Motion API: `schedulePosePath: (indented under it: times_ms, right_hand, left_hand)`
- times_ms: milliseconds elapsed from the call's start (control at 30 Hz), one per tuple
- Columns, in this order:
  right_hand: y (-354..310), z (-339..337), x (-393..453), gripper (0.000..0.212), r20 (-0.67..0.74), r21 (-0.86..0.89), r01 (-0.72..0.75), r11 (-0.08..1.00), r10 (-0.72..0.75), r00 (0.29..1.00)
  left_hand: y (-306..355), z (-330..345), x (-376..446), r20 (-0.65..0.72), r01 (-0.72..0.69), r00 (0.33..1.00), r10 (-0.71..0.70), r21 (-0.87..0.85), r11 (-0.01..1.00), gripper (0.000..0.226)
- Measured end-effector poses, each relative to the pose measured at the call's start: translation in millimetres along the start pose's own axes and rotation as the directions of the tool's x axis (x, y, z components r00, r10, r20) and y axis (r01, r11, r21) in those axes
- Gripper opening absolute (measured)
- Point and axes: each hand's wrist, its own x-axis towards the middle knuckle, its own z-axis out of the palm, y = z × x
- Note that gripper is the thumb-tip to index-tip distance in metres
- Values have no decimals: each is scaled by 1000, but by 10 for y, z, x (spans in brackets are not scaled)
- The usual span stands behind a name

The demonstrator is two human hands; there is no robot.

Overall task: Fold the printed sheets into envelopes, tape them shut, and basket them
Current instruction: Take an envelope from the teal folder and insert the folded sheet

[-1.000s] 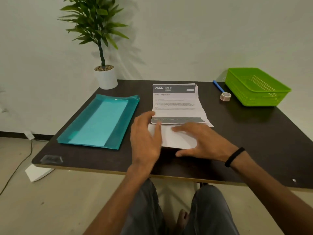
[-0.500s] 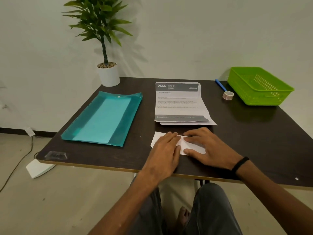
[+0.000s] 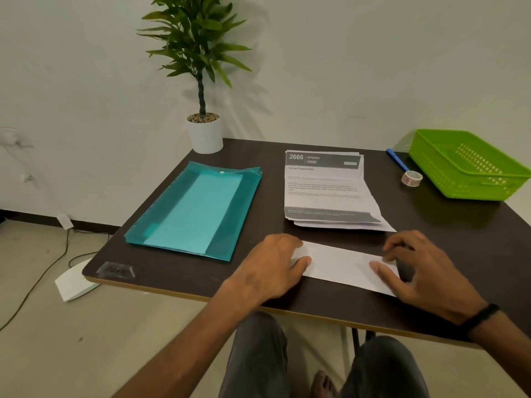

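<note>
The folded white paper strip (image 3: 343, 264) lies near the front edge of the dark wooden desk (image 3: 459, 254). The left hand (image 3: 275, 268) presses its left end and the right hand (image 3: 425, 268) its right end, hands apart, fingers bent on the paper. If one hand lifts, the crease may spring open or go crooked; the small roll of clear tape (image 3: 411, 178) beside the green plastic basket (image 3: 471, 165) is well apart.

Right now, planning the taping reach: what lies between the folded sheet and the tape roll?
Head view: only bare dark table between the folded sheet and the tape roll; the printed stack sits leftward.
</note>
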Motion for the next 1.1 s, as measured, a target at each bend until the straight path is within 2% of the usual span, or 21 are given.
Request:
schedulePosePath:
  times_ms: [67,167,233,333,400,467,600,700,800,867,933,967,1067,1100]
  right_hand:
    - [-149,48,183,40,-123,43,50,998,-44,991]
    - [-444,152,564,25,-206,106,149,983,-125,971]
    - [-642,271,865,21,-200,152,188,970,-156,967]
    - [-982,495,1367,20,-166,198,268,943,-237,957]
    - [-1223,667,1734,21,-115,210,312,927,-293,949]
    - [-1424,884,2123,24,6,192,279,941,-285,959]
    - [-1614,1325,2824,22,215,115,224,968,-244,946]
    - [-1638,1451,3198,21,221,72,205,976,-216,951]
    - [-1677,1431,3413,19,223,125,193,973,-217,950]
    - [-1690,1437,3491,22,234,92,239,967,-254,938]
    - [-1682,1450,3528,26,237,12,270,963,-266,935]
    - [-1678,1461,3533,30,234,-28,276,961,-262,936]
    - [-1661,1503,3526,60,230,-116,271,955,-240,943]
    - [-1668,1509,3532,60,242,-131,270,954,-233,942]
  left_hand:
    - [-19,-146,91,-40,-5,999,0,-110,994,42]
    - [-181,-358,277,-271,3,961,-60,-207,978,29]
    - [-444,-477,452,-424,61,895,-138,-189,980,28]
    - [-958,-568,788,-498,209,837,-226,-91,974,28]
    - [-1250,-583,977,-486,303,828,-280,-32,952,28]
    - [-1459,-556,1102,-473,363,828,-302,40,931,29]
    - [-1674,-442,1179,-499,325,837,-226,119,938,30]
    - [-1756,-479,1208,-448,309,863,-233,104,945,34]
    - [-1845,-721,1304,-279,326,912,-301,46,944,59]
    - [-1919,-917,1411,-156,366,925,-348,107,925,73]
    - [-2003,-1019,1511,-103,382,923,-370,154,911,81]
    - [-2050,-1025,1542,-90,384,923,-374,153,911,85]
    - [-2194,-959,1566,-58,358,933,-354,93,929,97]
    - [-2233,-942,1560,-57,346,938,-343,77,935,99]
